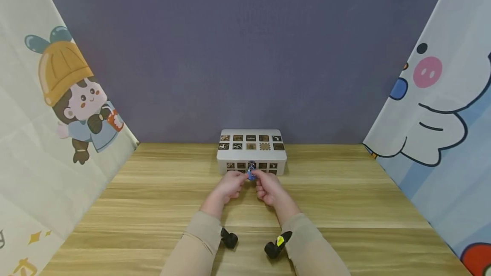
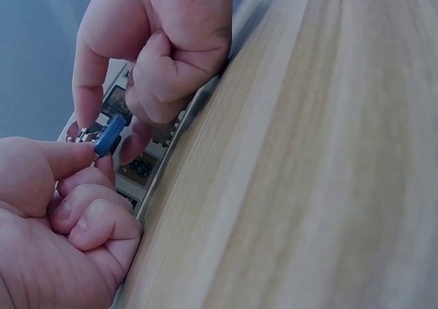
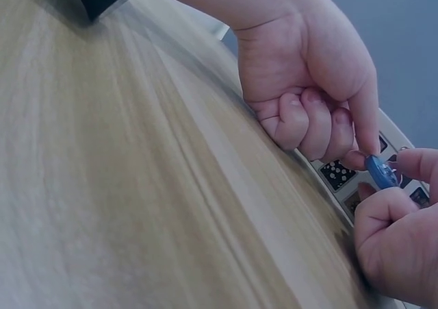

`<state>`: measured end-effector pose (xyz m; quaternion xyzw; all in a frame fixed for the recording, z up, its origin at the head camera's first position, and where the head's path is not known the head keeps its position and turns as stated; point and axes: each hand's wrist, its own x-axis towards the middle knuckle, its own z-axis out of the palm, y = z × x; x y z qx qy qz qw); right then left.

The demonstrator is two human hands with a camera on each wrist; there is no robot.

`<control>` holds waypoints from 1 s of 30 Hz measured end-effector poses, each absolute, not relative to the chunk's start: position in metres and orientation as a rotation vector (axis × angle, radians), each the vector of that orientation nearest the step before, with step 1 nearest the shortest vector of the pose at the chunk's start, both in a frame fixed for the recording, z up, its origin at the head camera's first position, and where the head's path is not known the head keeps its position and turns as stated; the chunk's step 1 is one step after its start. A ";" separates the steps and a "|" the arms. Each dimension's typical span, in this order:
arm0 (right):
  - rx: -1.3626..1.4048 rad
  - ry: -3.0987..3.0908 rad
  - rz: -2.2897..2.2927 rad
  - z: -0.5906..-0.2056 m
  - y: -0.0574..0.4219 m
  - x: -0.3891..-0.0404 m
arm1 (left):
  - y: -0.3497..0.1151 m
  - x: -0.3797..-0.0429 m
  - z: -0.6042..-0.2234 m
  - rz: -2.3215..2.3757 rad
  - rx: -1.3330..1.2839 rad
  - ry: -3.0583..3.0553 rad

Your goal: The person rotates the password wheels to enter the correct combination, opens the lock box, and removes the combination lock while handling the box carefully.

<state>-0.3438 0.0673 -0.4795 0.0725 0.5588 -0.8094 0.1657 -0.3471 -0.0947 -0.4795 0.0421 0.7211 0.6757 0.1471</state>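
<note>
A small blue padlock (image 1: pixel 251 174) with a metal shackle is at the clasp on the front of a white box (image 1: pixel 251 155) printed with dark little pictures. From the left, my left hand (image 1: pixel 231 184) pinches the padlock's blue body (image 2: pixel 109 136) between thumb and forefinger, other fingers curled. My right hand (image 1: pixel 270 188) grips it from the other side, thumb and forefinger around the shackle end, the rest curled in. In the right wrist view, the blue padlock (image 3: pixel 380 171) sits between both hands. Fingers partly hide the shackle and clasp, so whether it is locked does not show.
The box stands at the back of a wood-grain table (image 1: pixel 153 208), close to a dark grey-purple wall (image 1: pixel 245 54). Cartoon-printed cloths hang at the left (image 1: pixel 23 139) and right. Black wrist devices (image 1: pixel 230 239) are strapped at both sleeves.
</note>
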 end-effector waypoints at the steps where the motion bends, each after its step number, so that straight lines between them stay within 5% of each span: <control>1: 0.215 1.582 -2.310 -0.479 0.068 -0.344 | -0.095 -0.347 -0.479 1.943 0.121 2.076; 30: 0.200 1.595 -2.238 -0.471 0.081 -0.345 | -0.096 -0.346 -0.479 1.913 0.102 2.111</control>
